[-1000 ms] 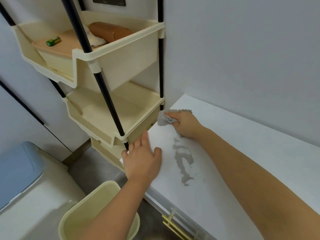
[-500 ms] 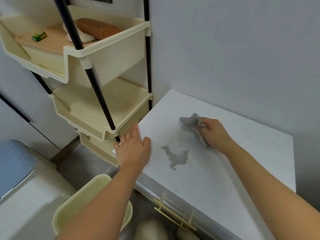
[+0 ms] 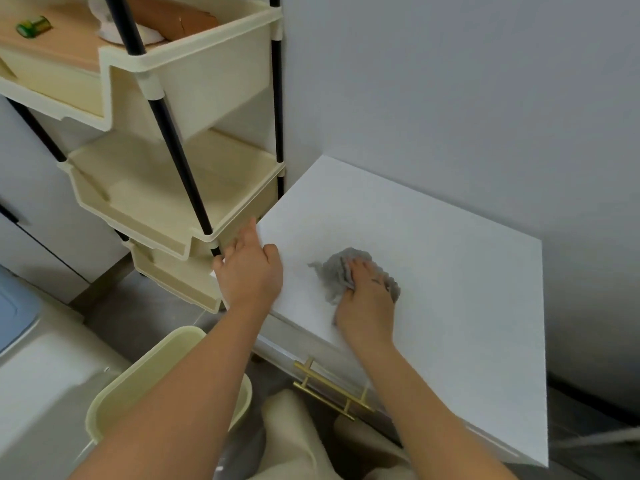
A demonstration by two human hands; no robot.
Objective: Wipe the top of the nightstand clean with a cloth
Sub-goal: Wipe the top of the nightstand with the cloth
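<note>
Nearest the camera, two bare forearms are reaching forward over the person's pale-trousered knees (image 3: pixel 291 434) and a cream bin (image 3: pixel 104 407), whose near side is running out of the picture. Beyond them, one brass drawer handle (image 3: pixel 329 389) is showing on the front of the nightstand (image 3: pixel 467 306).

The right hand (image 3: pixel 367 303) is pressing flat, fingers together, on the single grey cloth (image 3: pixel 337 275), which is lying bunched on the white top near its front edge. Half a second ago the cloth was being held farther back, and a grey smear was showing on the top in front of it; now the cloth and hand are sitting over that spot and no smear is visible around them. Whether any of it is remaining under the cloth cannot be told.

The left hand (image 3: pixel 251 271) is resting palm down with fingers close together on the top's front left corner, much as before; its fingertips are lying just beside the shelf rack (image 3: pixel 194 81).

Farther back, the cream rack is showing three tiers on black poles, the lowest partly hidden behind the left hand. On the top tier one small green cylinder (image 3: pixel 33 27) and one brown roll (image 3: pixel 173 17), cut off by the upper edge, are lying near a white lump that is hard to make out. At far left, a white box with a blue lid (image 3: pixel 14 310) is only partly showing.
</note>
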